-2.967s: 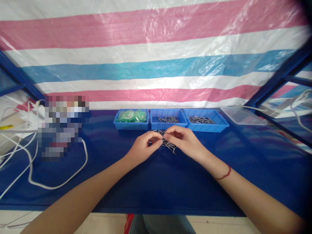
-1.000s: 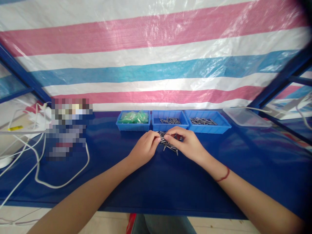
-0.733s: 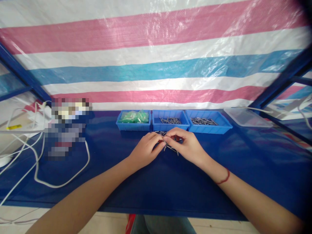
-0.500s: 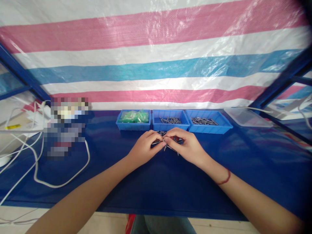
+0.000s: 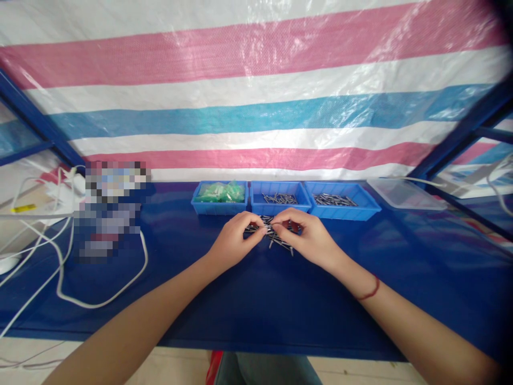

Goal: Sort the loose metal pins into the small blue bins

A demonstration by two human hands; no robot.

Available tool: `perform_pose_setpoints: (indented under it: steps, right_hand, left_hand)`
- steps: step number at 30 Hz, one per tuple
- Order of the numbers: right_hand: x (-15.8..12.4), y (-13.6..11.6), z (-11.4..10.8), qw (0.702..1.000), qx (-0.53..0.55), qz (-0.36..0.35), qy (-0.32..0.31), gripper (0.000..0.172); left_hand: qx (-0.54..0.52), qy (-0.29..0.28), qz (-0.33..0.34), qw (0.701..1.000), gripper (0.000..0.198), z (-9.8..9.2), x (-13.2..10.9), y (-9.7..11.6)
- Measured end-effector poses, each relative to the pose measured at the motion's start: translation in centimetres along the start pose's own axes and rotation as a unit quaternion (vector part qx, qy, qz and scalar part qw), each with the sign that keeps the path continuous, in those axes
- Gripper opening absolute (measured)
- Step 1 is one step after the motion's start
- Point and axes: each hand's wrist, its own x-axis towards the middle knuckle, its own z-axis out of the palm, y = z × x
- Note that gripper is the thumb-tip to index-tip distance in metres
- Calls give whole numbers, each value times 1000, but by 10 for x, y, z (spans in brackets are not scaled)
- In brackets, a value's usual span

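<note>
Ctr of frame, just below the row of bins, both hands meet fingertip to fingertip over a loose pile of pins (image 5: 282, 244) on the blue counter (image 5: 260, 315). The left hand (image 5: 233, 241) is pinched thumb-to-forefinger on one end of a thin metal pin (image 5: 265, 229). The right hand (image 5: 311, 239) pinches the other end, other fingers curled in. One pin or a couple held together? Too small to tell.

The metal pin's long axis runs approx left-right across the frame, about level, bridging the gap btwn the two hands, so neither hand is nearer. It sits just above the pile, w/ most of the pile lying under it and a bit to the right, by the right hand.

Directly behind, toward the top of the frame, three blue bins stand side by side. The left bin (image 5: 218, 207) has green plastic bits, while the mid bin (image 5: 280, 208) & right bin (image 5: 344, 214) hold more pins. The mid bin is straight behind the held pin, near it.

Further right is a clear tray (image 5: 404, 193). At lower left a white cable (image 5: 100, 303) loops on the counter. A red thread (image 5: 371, 291) circles the right wrist. A striped tarp (image 5: 256, 107) fills the upper half.
</note>
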Motion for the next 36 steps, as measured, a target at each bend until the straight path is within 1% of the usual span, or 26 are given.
perform_pose_setpoints:
  steps: [4,7,9,11,13,15,17,18,20,23,25,27,32,36]
  right_hand:
    - [0,0,0,1000,4,-9,-3,12]
    - [0,-1,1,1000,-5,-17,-12,11]
    - [2,0,-3,1000,-20,-19,-10,13]
    - [5,5,-12,998,-51,-10,29,17]
    - [9,14,-28,989,-107,5,102,20]
    - [12,26,-48,966,-193,18,170,21]
    - [13,41,-68,929,-290,47,224,21]
    - [13,49,-76,913,-330,63,233,20]
    - [11,63,-89,883,-403,92,222,21]
    - [7,76,-98,859,-462,102,194,25]
    - [7,75,-96,853,-475,92,197,28]
    - [9,68,-90,859,-469,66,193,27]
    - [11,41,-61,905,-403,-19,133,20]
    - [9,22,-37,930,-356,-68,67,19]
  left_hand:
    - [-2,19,-5,1000,9,-1,0,1]
    - [-2,22,-8,1000,11,-1,-1,0]
    - [-1,22,-10,1000,17,-1,-2,-1]
    - [10,20,-5,1000,29,-1,-2,-2]
    - [35,4,17,999,33,-1,-2,-4]
    - [76,-21,44,996,26,-2,-1,-5]
    - [123,-46,56,990,21,-3,-1,-6]
    - [145,-55,57,986,21,-3,-1,-6]
    - [182,-70,51,979,23,-4,-1,-7]
    - [216,-91,43,971,26,-4,-3,-10]
    - [227,-105,43,967,24,-4,-3,-12]
    - [232,-115,45,965,22,-5,-3,-13]
    - [239,-124,51,962,22,-7,0,-13]
    - [252,-130,51,958,24,-7,0,-12]
